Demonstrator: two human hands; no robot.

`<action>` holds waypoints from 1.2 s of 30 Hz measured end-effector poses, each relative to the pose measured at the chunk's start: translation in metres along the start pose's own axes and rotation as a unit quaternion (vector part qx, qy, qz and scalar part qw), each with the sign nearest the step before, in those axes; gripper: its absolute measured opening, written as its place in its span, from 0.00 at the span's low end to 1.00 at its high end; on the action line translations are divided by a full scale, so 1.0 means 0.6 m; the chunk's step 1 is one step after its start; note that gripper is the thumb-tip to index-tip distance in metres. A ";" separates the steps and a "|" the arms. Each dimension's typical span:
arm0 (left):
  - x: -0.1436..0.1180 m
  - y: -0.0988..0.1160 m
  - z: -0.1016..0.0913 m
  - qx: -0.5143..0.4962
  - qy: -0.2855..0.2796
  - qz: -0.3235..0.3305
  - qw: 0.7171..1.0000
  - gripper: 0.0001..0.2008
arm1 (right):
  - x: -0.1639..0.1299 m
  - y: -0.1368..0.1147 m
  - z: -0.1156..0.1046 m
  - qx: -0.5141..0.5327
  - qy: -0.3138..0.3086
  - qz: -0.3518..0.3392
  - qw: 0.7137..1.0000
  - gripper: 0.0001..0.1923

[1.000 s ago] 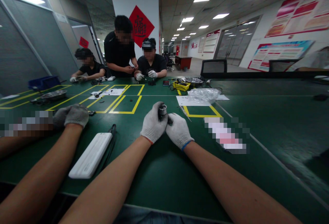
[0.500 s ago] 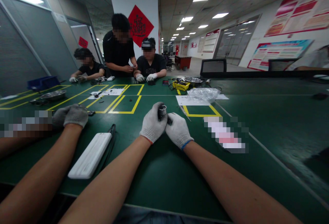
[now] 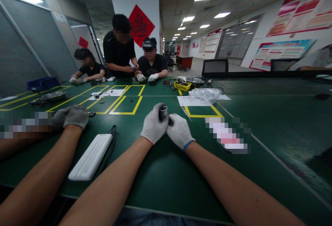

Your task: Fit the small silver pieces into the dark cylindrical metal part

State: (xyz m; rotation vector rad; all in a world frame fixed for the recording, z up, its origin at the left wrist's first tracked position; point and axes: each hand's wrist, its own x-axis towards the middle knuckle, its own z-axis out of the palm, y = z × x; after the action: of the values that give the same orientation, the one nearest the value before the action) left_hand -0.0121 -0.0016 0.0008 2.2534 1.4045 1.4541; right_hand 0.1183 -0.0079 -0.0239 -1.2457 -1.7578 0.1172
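Observation:
In a white knit glove, my left hand (image 3: 154, 125) is closed round a small dark cylindrical metal part (image 3: 163, 112) with a shiny round rim facing up. My right hand (image 3: 180, 131), gloved too, has its fingers pressed together right beside it. A small dark piece (image 3: 170, 122) shows at my right fingertips; whether it belongs to the cylindrical part I cannot tell. Both hands meet just above the green table (image 3: 166, 174), and the glove fingers hide most of what they hold.
A white power strip (image 3: 90, 156) with a black cable lies left of my forearm. Further left are a co-worker's gloved hands (image 3: 75, 117). Tweezers (image 3: 187, 114), clear plastic wrap (image 3: 206, 96) and a yellow tray (image 3: 183, 86) lie beyond my right hand. Other people work across the table.

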 end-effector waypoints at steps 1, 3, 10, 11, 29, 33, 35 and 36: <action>0.000 0.000 0.000 0.001 0.000 -0.002 1.000 0.21 | 0.000 0.000 0.000 0.001 -0.001 0.000 1.000 0.08; 0.000 0.000 0.001 0.003 0.000 -0.003 1.000 0.21 | 0.000 -0.001 0.000 -0.001 -0.001 0.000 1.000 0.08; 0.001 0.000 -0.001 0.006 -0.002 -0.004 1.000 0.21 | 0.000 0.000 0.000 0.001 0.000 0.002 1.000 0.08; 0.001 0.000 -0.001 0.005 -0.002 -0.004 1.000 0.21 | 0.000 0.000 0.001 0.003 -0.001 0.003 1.000 0.08; 0.001 0.001 0.000 0.001 -0.006 -0.004 1.000 0.20 | 0.000 0.000 0.002 0.010 -0.011 0.015 1.000 0.07; 0.001 0.000 0.000 0.002 -0.008 -0.005 1.000 0.20 | 0.001 0.000 0.002 0.003 -0.013 0.016 1.000 0.07; 0.000 0.000 0.000 0.003 -0.007 -0.005 1.000 0.20 | 0.001 0.000 0.002 0.000 -0.012 0.014 1.000 0.07; 0.000 0.000 0.000 0.002 -0.006 -0.005 1.000 0.20 | 0.001 0.000 0.001 -0.001 -0.012 0.014 1.000 0.07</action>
State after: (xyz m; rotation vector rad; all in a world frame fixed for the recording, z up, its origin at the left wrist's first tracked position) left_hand -0.0119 -0.0016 0.0010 2.2511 1.4153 1.4336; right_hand 0.1174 -0.0072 -0.0239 -1.2760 -1.7619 0.1471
